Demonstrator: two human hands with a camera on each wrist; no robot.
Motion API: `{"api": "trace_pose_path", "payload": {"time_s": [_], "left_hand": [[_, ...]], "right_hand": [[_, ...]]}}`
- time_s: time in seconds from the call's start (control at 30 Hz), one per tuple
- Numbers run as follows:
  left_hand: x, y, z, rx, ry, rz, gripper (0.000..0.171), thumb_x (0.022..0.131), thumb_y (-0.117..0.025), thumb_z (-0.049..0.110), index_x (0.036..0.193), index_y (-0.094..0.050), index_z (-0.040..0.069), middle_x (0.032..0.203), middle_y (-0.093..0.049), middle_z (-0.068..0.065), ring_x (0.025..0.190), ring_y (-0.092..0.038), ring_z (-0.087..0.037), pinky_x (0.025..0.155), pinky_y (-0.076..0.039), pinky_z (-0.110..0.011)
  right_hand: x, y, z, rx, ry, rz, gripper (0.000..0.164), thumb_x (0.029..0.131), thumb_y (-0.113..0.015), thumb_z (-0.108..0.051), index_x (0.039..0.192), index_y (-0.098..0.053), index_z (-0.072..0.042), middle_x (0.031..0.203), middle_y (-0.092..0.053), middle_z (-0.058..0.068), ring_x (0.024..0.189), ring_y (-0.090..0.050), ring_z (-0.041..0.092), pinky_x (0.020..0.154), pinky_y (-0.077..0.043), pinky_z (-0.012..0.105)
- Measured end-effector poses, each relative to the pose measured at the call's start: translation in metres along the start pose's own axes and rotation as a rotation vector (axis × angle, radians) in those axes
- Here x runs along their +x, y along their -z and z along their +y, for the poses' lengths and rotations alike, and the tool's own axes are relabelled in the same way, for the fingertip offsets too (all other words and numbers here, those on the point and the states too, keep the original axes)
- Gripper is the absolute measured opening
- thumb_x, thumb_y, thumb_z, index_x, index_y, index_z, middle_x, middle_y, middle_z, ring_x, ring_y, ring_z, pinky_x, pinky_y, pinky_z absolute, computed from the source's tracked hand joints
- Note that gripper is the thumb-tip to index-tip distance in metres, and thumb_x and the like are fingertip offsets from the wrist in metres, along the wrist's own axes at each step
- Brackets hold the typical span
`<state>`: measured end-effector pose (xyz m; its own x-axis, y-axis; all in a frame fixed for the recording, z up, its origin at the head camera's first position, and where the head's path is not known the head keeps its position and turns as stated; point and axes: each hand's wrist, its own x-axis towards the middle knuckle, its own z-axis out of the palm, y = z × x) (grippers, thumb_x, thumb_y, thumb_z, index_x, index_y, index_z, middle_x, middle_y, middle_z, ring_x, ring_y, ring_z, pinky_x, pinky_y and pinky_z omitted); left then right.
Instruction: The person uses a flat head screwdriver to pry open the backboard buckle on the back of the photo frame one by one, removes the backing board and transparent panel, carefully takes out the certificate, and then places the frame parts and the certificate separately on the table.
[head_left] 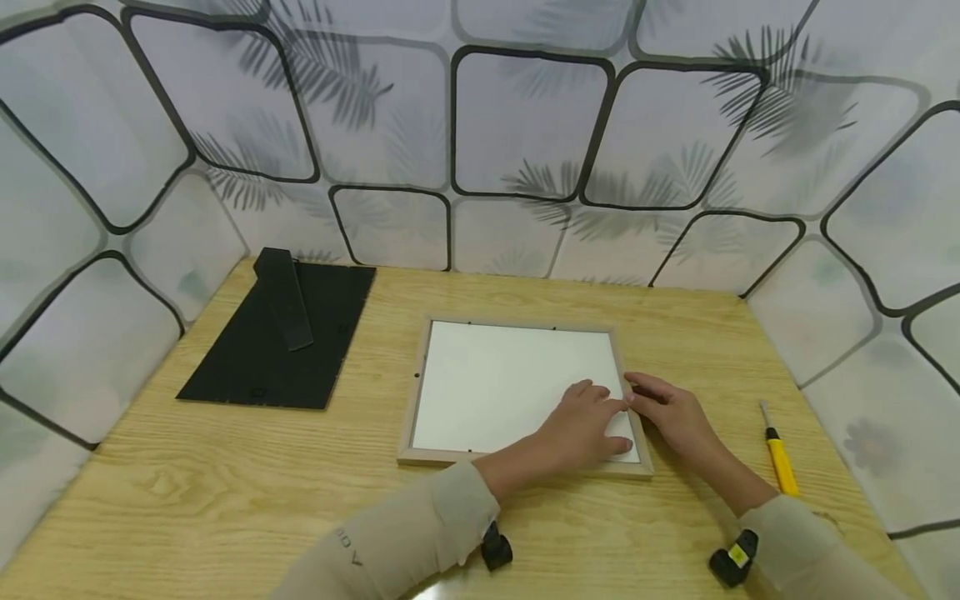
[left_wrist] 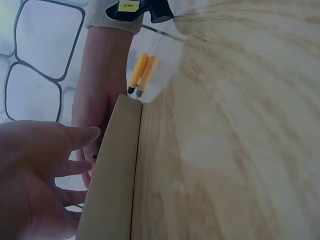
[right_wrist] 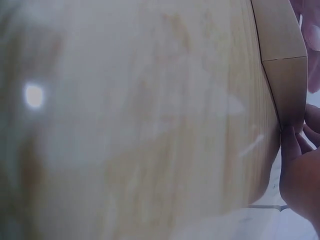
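A light wooden picture frame lies face down on the table, with a white backing sheet inside it. Small dark tabs show along the inner edges. My left hand rests over the sheet's right part, fingers spread, fingertips close to the right rail. At that rail my right hand pinches the frame's edge with curled fingers. In the right wrist view, its thumb lies against the frame's side. The left wrist view has a small dark tab beside the right fingers.
A black backboard with a fold-out stand lies at the back left. On the right lies a yellow-handled screwdriver. Patterned cloth walls the wooden table at the back and sides.
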<state>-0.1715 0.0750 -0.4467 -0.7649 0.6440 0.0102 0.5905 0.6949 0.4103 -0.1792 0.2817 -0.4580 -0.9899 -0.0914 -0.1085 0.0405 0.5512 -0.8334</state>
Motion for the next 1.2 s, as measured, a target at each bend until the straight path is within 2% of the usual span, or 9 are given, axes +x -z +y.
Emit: {"api": "trace_pose_path", "payload": {"time_s": [0.07, 0.17, 0.27, 0.33, 0.57, 0.7, 1.2], "left_hand": [[0.000, -0.003, 0.002, 0.018, 0.016, -0.009, 0.063, 0.098, -0.058, 0.056, 0.150, -0.048, 0.022, 0.156, -0.042, -0.004, 0.150, -0.029, -0.024, 0.125, -0.021, -0.038], [-0.001, -0.009, 0.004, 0.024, 0.046, -0.012, 0.071, 0.095, -0.058, 0.061, 0.153, -0.044, 0.021, 0.160, -0.035, -0.007, 0.153, -0.024, -0.026, 0.126, -0.019, -0.040], [-0.003, -0.012, 0.008, 0.032, 0.068, 0.000, 0.076, 0.093, -0.058, 0.064, 0.153, -0.044, 0.018, 0.162, -0.031, -0.010, 0.153, -0.022, -0.027, 0.126, -0.019, -0.041], [-0.005, -0.014, 0.011, 0.051, 0.079, 0.017, 0.077, 0.093, -0.057, 0.065, 0.152, -0.045, 0.017, 0.162, -0.031, -0.012, 0.153, -0.023, -0.027, 0.125, -0.021, -0.042], [-0.013, -0.017, 0.015, 0.090, 0.102, 0.042, 0.078, 0.094, -0.056, 0.065, 0.151, -0.046, 0.013, 0.162, -0.031, -0.012, 0.152, -0.024, -0.026, 0.125, -0.021, -0.040], [-0.016, -0.017, 0.013, 0.090, 0.093, 0.052, 0.078, 0.095, -0.057, 0.063, 0.151, -0.046, 0.011, 0.161, -0.032, -0.012, 0.151, -0.025, -0.026, 0.125, -0.021, -0.038], [-0.019, -0.012, 0.011, 0.005, 0.064, 0.030, 0.066, 0.100, -0.057, 0.049, 0.151, -0.046, 0.008, 0.162, -0.031, -0.015, 0.153, -0.026, -0.028, 0.125, -0.020, -0.037]], "right_hand": [[0.000, 0.000, 0.000, 0.002, 0.007, -0.001, 0.057, 0.101, -0.062, -0.036, 0.148, -0.051, -0.007, 0.150, -0.051, 0.018, 0.116, -0.051, -0.005, 0.087, -0.043, 0.004], [-0.001, -0.001, -0.001, 0.012, 0.010, -0.003, 0.056, 0.101, -0.063, -0.035, 0.148, -0.051, -0.007, 0.151, -0.049, 0.018, 0.128, -0.053, 0.014, 0.087, -0.043, 0.004], [-0.003, -0.001, -0.002, 0.007, 0.008, -0.006, 0.056, 0.101, -0.063, -0.034, 0.149, -0.050, -0.007, 0.152, -0.048, 0.018, 0.135, -0.049, 0.031, 0.087, -0.042, 0.003], [-0.005, -0.002, -0.003, -0.011, 0.014, -0.007, 0.056, 0.101, -0.063, -0.034, 0.149, -0.050, -0.006, 0.152, -0.048, 0.019, 0.136, -0.047, 0.035, 0.087, -0.041, 0.002], [-0.012, -0.006, -0.006, -0.036, 0.033, 0.005, 0.055, 0.102, -0.062, -0.034, 0.147, -0.052, -0.005, 0.151, -0.049, 0.018, 0.136, -0.048, 0.036, 0.088, -0.038, 0.001], [-0.012, -0.008, -0.007, -0.042, 0.037, 0.015, 0.053, 0.102, -0.062, -0.033, 0.146, -0.053, -0.005, 0.150, -0.050, 0.018, 0.135, -0.048, 0.035, 0.087, -0.039, 0.001], [-0.012, -0.008, -0.008, -0.032, 0.034, 0.025, 0.053, 0.101, -0.063, -0.032, 0.146, -0.054, -0.004, 0.150, -0.051, 0.017, 0.136, -0.048, 0.034, 0.088, -0.038, 0.000]]}}
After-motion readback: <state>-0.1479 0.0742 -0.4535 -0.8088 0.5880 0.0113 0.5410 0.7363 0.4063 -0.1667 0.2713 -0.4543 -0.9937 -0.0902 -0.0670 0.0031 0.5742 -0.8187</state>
